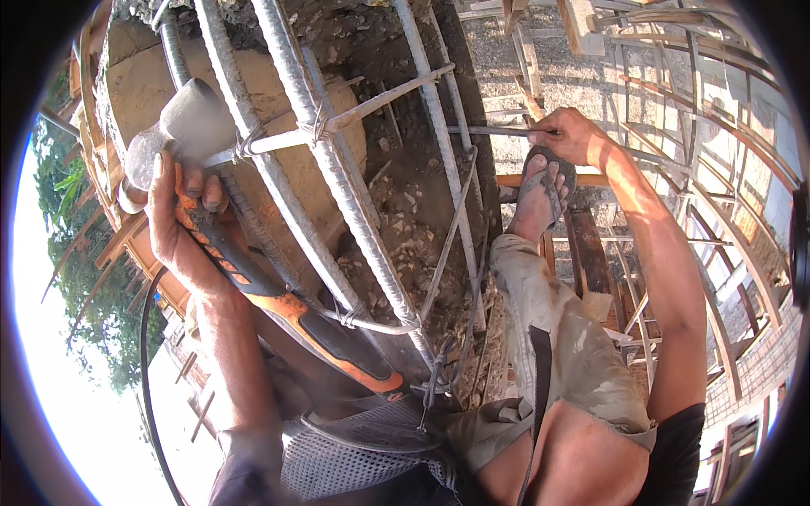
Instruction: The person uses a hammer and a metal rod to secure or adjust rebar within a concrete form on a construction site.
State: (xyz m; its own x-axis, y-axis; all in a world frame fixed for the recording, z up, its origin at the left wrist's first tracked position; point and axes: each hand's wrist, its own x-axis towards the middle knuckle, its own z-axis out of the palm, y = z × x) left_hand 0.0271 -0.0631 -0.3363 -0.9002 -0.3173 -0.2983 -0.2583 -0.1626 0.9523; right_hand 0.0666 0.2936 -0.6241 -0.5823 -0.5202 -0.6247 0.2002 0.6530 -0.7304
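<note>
Far left: bright sky and green tree foliage [72, 253] beyond the edge of the structure; a thin black cable [148, 354] curves down along the left forearm.

Left hand [181, 223]: fingers wrapped tight around the upper part of a hammer handle [278, 304], orange with black grip sections. The handle runs down and to the right, its butt end low near the person's lap. The grey hammer head [181, 126] sits above the hand, pressed against or just beside a thin horizontal tie bar [337, 122]; contact cannot be confirmed, the head is slightly blurred.

Centre: thick ribbed vertical rebar [329, 160] runs diagonally from the top down to the lower middle, with further parallel bars on either side. Wire ties [314, 128] bind the thin bar to the rebar at the crossing. A second wire tie lies lower, where another thin bar crosses. Behind the bars is a tan form face [135, 84] and rough, crumbly concrete and rubble [405, 211].

Right of centre: the person's foot in a grey sandal [544, 190] rests on a wooden plank [519, 180]; the leg wears dirty light trousers [565, 337].

Right hand [569, 135]: closed around the end of a thin steel bar [489, 131] that reaches left toward the cage. The fist is fully shut on it, with the arm extended upward.

Far right: wooden scaffold slats [717, 169] over gravel ground well below.
</note>
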